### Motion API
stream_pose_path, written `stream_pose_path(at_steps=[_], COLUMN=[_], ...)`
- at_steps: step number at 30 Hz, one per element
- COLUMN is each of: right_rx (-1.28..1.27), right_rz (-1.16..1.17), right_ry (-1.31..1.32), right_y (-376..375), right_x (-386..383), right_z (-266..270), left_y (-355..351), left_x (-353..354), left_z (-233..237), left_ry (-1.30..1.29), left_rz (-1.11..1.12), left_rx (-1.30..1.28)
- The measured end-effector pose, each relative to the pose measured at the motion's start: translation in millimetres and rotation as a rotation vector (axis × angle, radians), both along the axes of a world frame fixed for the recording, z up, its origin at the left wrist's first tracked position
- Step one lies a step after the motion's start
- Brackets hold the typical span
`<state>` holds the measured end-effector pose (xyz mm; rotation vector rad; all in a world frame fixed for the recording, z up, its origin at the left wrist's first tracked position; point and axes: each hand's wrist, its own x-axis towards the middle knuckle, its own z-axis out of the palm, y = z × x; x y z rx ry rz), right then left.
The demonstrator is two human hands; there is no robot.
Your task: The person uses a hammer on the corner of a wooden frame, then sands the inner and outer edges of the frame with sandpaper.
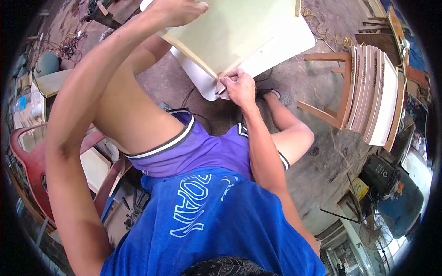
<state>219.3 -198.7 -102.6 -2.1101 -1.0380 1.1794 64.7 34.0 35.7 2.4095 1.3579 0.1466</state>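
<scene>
A shallow wooden frame with a pale panel (230, 32) inside it lies tilted in front of my knees, one corner pointing toward me. At that corner my right hand (239, 88) is closed, pinching a folded greyish-pink sheet that looks like sandpaper (223, 91) against the wood. My left hand (179, 11) is over the far left part of the panel, its fingers curled together. The top edge of the view cuts it off, so what it grips, if anything, is hidden. Beneath the frame is a white board (294, 43) with rounded corners.
On the right, a wooden chair (343, 89) bears a stack of panels (375, 94). A red plastic chair (34, 170) stands at left. A coiled yellow hose (329, 30) and tangled cables (69, 46) lie on the floor. A fan (376, 230) stands at lower right.
</scene>
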Motion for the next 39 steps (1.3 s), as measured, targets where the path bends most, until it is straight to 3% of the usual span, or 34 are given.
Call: stream_pose_path(at_steps=[6,9,12,14,19,24,29,35,37,39], right_rx=[-0.185,-0.195,0.032,0.121,0.207,0.137,0.047,-0.053,0.059,0.034], right_rz=[-0.037,-0.102,-0.37,-0.429,-0.507,-0.113,0.018,-0.152,-0.359,-0.423], right_ry=[-0.201,-0.242,-0.103,-0.073,-0.033,-0.213,-0.189,-0.313,-0.295,-0.258], right_y=[8,0,-11,-20,-17,-4,4,-6,-15,-17], right_x=[1,-9,-24,-32,-40,-11,-2,-12,-20,-31], right_z=[0,-1,-26,-42,-10,-15,-13,-6,-13,-16], left_y=[-5,-13,-15,-8,-11,-17,-24,-22,-22,-26], left_x=[2,7,6,2,7,8,13,16,16,17], left_z=[4,18,19,7,14,19,28,26,27,32], left_ry=[-0.028,-0.012,-0.042,-0.092,-0.073,-0.009,-0.011,0.047,0.056,0.066], left_rz=[-0.083,-0.018,-0.007,-0.082,-0.085,-0.035,-0.057,-0.038,-0.051,-0.071], left_rx=[0.045,-0.003,-0.013,0.034,0.012,0.021,0.008,-0.024,-0.015,-0.009])
